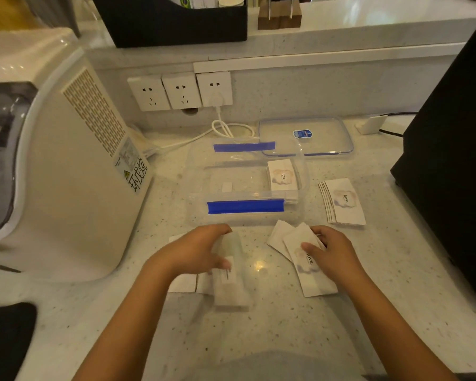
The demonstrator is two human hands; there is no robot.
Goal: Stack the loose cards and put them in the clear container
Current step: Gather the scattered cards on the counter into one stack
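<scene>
A clear container (201, 171) with blue clips stands open in the middle of the counter, with one card (282, 176) leaning inside its right end. A fanned stack of white "love" cards (344, 202) lies to its right. My right hand (330, 251) pinches a few loose cards (311, 276) lying on the counter below the container. My left hand (195, 251) holds a blurred card (231, 287) over other loose cards (182, 283) at the lower left.
The container's clear lid (305, 136) lies behind it. A white appliance (66, 160) fills the left side, its cable (226, 127) running to wall sockets (180, 90). A black box (451, 149) blocks the right side. A raised ledge runs along the back.
</scene>
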